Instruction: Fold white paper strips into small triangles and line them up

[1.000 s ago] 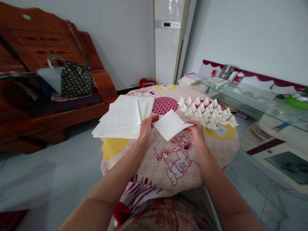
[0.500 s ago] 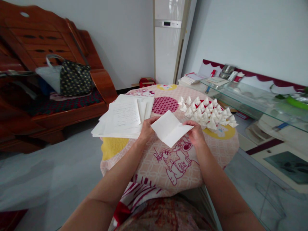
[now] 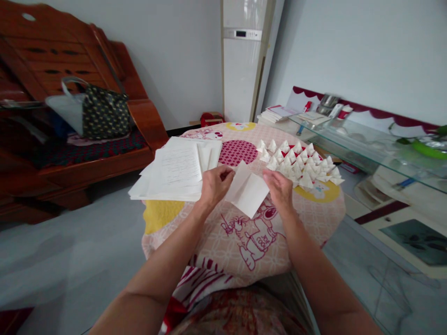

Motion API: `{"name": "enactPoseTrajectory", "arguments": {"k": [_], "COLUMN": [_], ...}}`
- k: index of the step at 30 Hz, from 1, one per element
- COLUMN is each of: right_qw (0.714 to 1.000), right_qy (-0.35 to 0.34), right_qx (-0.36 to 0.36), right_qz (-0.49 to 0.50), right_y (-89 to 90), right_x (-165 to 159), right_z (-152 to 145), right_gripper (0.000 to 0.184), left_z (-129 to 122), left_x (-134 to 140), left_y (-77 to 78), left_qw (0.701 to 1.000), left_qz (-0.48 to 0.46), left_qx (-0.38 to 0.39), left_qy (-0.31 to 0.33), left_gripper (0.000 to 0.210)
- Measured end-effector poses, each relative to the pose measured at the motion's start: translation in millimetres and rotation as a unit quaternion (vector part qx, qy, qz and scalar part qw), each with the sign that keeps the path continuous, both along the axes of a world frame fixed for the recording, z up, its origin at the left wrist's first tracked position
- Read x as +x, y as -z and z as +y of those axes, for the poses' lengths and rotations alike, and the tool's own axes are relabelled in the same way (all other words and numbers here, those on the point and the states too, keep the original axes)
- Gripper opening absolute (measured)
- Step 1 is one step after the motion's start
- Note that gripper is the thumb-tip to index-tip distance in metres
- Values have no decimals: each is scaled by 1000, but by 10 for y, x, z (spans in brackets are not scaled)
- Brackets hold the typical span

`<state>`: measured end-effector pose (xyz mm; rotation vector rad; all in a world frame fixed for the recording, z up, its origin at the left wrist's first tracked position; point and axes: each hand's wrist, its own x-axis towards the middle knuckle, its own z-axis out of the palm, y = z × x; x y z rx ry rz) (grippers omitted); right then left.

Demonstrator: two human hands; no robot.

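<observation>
A small square of white paper (image 3: 250, 191) with a crease down it is tilted above the round table, between my two hands. My left hand (image 3: 215, 186) pinches the paper near its left corner with thumb and index finger. Beside its right corner, my right hand (image 3: 280, 190) has its fingers stretched out; whether they touch the edge I cannot tell. Several folded white paper pieces (image 3: 306, 179) with pointed tops stand in rows at the table's right. Left of my hands lies a stack of white paper sheets (image 3: 174, 174), the top one with lines of writing.
A pink patterned cloth (image 3: 213, 237) covers the table. To the left stands a wooden bench (image 3: 146, 125) with a dark patterned bag (image 3: 106, 114). A glass-topped cabinet (image 3: 370, 149) is on the right. Behind the table are a tall white air conditioner (image 3: 240, 74) and a pile of booklets (image 3: 275, 114).
The paper has turned and opened from its crease. My right hand has loosened from the paper's right corner, fingers straightening. My left hand has shifted to a pinch at the left corner.
</observation>
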<state>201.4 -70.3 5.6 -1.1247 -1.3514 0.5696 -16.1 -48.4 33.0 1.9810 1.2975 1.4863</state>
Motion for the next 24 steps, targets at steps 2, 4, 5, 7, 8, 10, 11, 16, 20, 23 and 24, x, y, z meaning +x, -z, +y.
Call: {"name": "enactPoseTrajectory", "arguments": {"k": [2,4,5,7,8,10,11,16,20,23,24], "right_qw": [997,993,993,993,994,994,994,990,972,958,954], "right_qy": [-8,-36,-45,-62,-69,-85,-89,-23,8,24,29], "right_qx": [44,66,67,61,56,51,52,93,143,175,182], "right_qz": [-60,-86,-90,-77,-67,-50,-47,-107,-189,-226,-235], "right_y": [-36,-52,-50,-32,-19,0,3,-37,-23,33,50], "right_x": [-98,-199,-241,-290,-298,-291,-281,-258,-298,-346,-360], "right_z": [-44,-76,-84,-91,-92,-97,-101,-126,-121,-112,-110], "right_gripper": [46,59,63,67,67,63,60,48,48,50,51], "left_z": [-59,-107,-126,-155,-166,-183,-190,-212,-204,-190,-185], "left_x": [97,180,212,252,260,260,254,236,264,291,297], "left_y": [-22,-8,11,60,85,126,139,126,67,23,13], "left_qw": [997,990,986,982,981,982,983,982,985,987,986], "left_qz": [57,90,101,110,109,100,96,85,74,62,60], "left_qx": [59,111,130,152,154,154,154,160,151,149,154], "left_qy": [-1,18,25,32,33,36,39,46,36,13,5], "left_gripper": [17,17,17,15,15,14,14,16,20,16,14]}}
